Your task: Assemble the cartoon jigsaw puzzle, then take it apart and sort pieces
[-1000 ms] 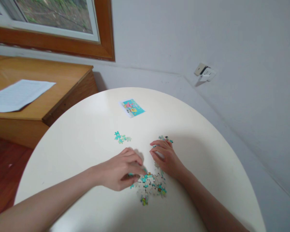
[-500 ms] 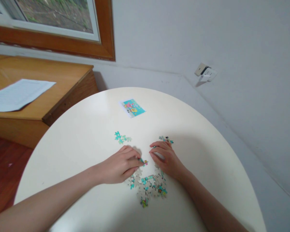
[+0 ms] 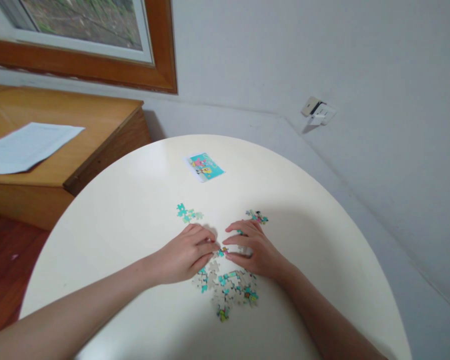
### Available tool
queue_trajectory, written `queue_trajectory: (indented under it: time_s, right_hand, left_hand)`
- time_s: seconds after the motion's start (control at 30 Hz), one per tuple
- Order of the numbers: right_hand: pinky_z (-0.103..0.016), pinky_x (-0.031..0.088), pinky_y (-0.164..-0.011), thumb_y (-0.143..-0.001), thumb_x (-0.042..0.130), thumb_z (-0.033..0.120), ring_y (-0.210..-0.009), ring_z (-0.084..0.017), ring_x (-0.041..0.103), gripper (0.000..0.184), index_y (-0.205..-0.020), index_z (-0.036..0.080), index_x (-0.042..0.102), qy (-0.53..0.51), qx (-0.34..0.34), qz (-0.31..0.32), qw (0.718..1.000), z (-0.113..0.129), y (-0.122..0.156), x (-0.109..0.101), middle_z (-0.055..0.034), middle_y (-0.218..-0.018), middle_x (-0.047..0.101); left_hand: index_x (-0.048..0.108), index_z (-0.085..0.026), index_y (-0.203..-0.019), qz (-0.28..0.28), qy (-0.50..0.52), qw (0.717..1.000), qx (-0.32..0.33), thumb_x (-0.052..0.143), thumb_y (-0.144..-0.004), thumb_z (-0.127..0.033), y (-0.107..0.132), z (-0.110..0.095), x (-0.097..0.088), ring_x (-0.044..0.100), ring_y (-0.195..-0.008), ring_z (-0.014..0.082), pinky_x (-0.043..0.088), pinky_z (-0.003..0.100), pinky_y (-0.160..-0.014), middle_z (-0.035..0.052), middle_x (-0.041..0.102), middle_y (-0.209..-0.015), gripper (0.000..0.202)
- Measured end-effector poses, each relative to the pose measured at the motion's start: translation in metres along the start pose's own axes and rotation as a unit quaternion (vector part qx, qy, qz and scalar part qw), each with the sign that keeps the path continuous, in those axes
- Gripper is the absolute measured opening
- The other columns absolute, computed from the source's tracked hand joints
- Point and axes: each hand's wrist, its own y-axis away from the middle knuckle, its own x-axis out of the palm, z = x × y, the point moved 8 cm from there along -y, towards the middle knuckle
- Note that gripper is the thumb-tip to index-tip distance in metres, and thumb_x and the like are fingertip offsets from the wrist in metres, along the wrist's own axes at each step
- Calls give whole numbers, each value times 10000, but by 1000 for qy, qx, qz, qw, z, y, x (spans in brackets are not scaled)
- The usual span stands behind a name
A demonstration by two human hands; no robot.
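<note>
Small joined jigsaw pieces (image 3: 222, 251), turquoise with pink and yellow, lie between my two hands near the middle of the table. My left hand (image 3: 189, 254) has its fingers bent and drawn together at their left edge, gripping a puzzle piece there; the fingertips partly cover it. My right hand (image 3: 255, 248) comes in from the other side, palm down, fingers curved and apart, with the tips close to the right edge of the same pieces. Several loose jigsaw pieces (image 3: 232, 290), many showing grey backs, form a heap just below the hands.
A turquoise group of pieces (image 3: 187, 213) lies beyond my left hand, another cluster (image 3: 258, 216) beyond my right. A cartoon picture card (image 3: 206, 167) rests farther back on the round white table (image 3: 135, 185). Paper (image 3: 30, 145) lies on a wooden surface at left.
My right hand has moved left toward the small joined pieces, its fingers spreading a little. My left hand stays nearly in place beside them.
</note>
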Motion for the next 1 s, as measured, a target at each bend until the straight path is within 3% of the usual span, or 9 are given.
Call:
queue_trajectory:
  time_s: [0.37, 1.0]
  right_hand:
    - [-377, 373, -928, -779, 675, 218, -1005, -192, 588, 83, -856, 250, 682, 4, -3, 20, 1000, 1, -1, 3, -41, -1047, 651]
    - [-366, 352, -925, -777, 647, 163, -967, -183, 600, 117, -833, 258, 686, 11, 20, -12, 1000, -6, 0, 0, -28, -1015, 657]
  left_hand:
    - [615, -177, -1074, 6, 2, 1000, -2, 443, -902, -157, -1, 0, 0, 525, -950, 214, 410, 382, -876, 91, 593, -997, 244]
    - [607, -161, -1074, 14, 0, 1000, 1, 437, -904, -156, 0, 1, 0, 526, -962, 217, 409, 391, -888, 101, 600, -1009, 239]
